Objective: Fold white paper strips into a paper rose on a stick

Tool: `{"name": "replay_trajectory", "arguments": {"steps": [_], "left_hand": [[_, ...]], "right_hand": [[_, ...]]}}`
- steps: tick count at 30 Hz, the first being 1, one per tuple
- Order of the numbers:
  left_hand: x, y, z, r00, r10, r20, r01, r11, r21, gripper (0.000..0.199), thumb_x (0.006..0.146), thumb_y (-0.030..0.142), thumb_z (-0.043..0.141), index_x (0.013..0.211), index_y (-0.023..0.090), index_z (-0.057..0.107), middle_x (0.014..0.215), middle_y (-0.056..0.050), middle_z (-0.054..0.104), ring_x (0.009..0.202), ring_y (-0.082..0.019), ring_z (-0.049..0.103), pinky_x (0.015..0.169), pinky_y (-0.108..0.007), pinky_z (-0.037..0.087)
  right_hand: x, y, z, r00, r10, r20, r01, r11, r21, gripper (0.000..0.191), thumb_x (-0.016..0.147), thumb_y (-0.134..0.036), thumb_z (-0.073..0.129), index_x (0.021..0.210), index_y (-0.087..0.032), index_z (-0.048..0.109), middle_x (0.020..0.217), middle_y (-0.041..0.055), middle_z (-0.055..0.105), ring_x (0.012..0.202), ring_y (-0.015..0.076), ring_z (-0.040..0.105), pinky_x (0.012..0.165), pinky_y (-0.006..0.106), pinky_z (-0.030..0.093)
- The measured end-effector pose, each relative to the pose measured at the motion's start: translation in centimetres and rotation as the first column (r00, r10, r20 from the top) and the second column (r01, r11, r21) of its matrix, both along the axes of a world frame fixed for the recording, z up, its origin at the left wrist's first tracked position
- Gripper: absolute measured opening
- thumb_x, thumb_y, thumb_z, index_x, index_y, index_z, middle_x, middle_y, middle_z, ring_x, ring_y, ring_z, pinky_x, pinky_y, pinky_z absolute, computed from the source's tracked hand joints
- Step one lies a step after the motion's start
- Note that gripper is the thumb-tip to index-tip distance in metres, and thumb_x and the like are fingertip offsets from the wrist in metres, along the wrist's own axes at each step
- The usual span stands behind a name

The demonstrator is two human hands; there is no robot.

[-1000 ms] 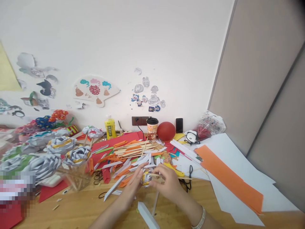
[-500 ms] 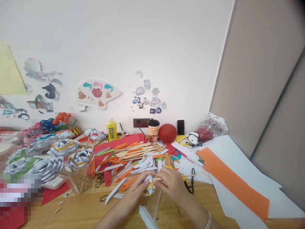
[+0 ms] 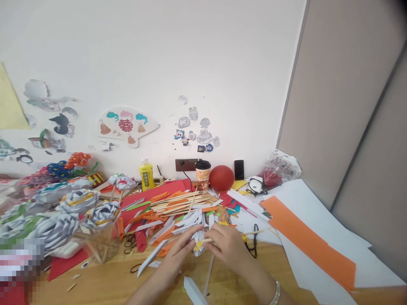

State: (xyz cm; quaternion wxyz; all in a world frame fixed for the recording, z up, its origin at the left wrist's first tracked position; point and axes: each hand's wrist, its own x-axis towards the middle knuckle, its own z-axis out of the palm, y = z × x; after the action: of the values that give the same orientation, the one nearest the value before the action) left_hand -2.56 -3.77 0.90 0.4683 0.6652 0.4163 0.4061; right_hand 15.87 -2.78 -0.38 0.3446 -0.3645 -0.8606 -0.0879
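Low in the middle, a small flower of folded white and yellow paper [image 3: 198, 249] sits between my two hands. My left hand [image 3: 182, 249] is closed round its left side, fingertips pressed on the folds. On the other side, my right hand [image 3: 228, 246] pinches a thin wooden stick [image 3: 207, 240], whose near end points at the flower. A similar stick length [image 3: 254, 232] shows right of this hand; whether it is the same stick is hidden. My right fingertips meet the paper, partly covering it. Below lies a folded white paper strip [image 3: 194, 291].
Loose folded strips [image 3: 190, 218] and a pile of wooden sticks [image 3: 178, 203] lie beyond my hands. Finished paper flowers [image 3: 57, 226] crowd the left. A lidded cup [image 3: 202, 177], yellow bottle [image 3: 146, 174] and red balloon [image 3: 221, 178] stand near the wall. Orange paper [image 3: 311, 241] lies right.
The view has turned slightly to the right, so everything sits a little further left. My hands keep nearly the same hold on the flower and the stick.
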Motion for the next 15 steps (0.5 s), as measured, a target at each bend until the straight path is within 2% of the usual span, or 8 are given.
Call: {"name": "replay_trajectory", "arguments": {"steps": [9,15], "left_hand": [[0.15,-0.05,0.00,1.000,0.012,-0.023,-0.012,1.000,-0.002,0.041,0.079,0.037,0.048,0.118,0.024,0.054,0.129,-0.001,0.051,0.123,-0.024,0.037,0.105,-0.037,0.027],[0.16,0.10,-0.14,1.000,0.017,-0.014,-0.017,1.000,0.017,0.039,0.080,0.038,0.049,0.115,0.025,0.055,0.123,-0.002,0.055,0.120,-0.026,0.040,0.102,-0.037,0.030]], "right_hand": [[-0.16,-0.54,0.46,0.994,0.022,0.105,-0.027,0.999,0.045,0.019,0.088,-0.023,0.037,0.088,-0.019,0.056,0.076,0.0033,0.056,0.067,0.0157,0.051,0.056,0.026,0.033],[-0.67,-0.59,0.01,0.994,-0.028,0.106,0.016,0.994,0.105,0.019,0.083,-0.016,0.039,0.088,-0.017,0.058,0.072,0.0036,0.057,0.063,0.0165,0.050,0.053,0.027,0.030]]}}
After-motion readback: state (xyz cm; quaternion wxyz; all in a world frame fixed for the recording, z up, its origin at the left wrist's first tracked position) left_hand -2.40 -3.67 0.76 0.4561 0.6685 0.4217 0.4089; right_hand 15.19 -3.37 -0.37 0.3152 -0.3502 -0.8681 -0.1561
